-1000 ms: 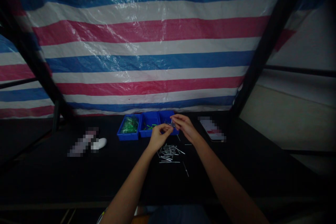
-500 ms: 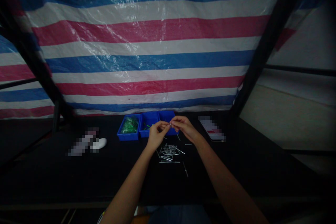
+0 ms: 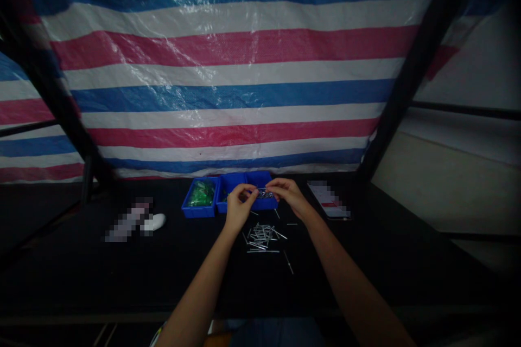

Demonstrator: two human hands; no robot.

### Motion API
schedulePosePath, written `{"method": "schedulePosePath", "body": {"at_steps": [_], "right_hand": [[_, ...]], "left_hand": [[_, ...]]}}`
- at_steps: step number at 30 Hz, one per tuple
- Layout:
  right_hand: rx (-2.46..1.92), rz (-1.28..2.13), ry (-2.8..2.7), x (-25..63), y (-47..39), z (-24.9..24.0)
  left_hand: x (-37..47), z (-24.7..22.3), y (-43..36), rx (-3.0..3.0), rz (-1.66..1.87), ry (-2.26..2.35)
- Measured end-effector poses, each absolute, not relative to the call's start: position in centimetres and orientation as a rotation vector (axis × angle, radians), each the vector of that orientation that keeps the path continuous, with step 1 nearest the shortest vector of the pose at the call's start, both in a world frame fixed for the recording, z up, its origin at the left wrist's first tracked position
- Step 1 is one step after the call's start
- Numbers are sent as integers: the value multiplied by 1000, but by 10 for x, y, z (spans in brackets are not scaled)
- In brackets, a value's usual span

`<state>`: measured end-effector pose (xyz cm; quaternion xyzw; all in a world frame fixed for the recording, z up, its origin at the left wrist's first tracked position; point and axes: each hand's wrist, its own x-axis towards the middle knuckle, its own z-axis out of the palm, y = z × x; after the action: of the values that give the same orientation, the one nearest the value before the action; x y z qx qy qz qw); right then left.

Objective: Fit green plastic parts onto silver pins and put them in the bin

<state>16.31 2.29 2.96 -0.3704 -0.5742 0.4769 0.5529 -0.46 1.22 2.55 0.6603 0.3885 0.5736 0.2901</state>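
Observation:
Above the right blue bin, my left hand and my right hand face each other, fingertips a small gap apart. A thin silvery metal pin seems to span that gap, pinched at each end; its exact kind is too small to make out. Below it, small silvery parts show inside the bin. Between my forearms, a pile of similar silvery metal pins lies on the black table, with several loose ones around it.
A middle blue bin, partly behind my left hand, and a left blue bin with a green-filled plastic bag stand alongside. A white mouse lies left, a phone right. Striped sheeting hangs behind, between dark posts.
My hands have drawn apart; their fingertips met before. My left hand has shifted slightly left, and the pin and the silvery parts in the bin now show between them.

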Motion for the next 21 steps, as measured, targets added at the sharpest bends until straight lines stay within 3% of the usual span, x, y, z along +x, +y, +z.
{"method": "schedulePosePath", "body": {"at_steps": [21], "right_hand": [[-867,1061,-1249,163,33,18]], "left_hand": [[-1,22,8,2001,1426,1024]]}}
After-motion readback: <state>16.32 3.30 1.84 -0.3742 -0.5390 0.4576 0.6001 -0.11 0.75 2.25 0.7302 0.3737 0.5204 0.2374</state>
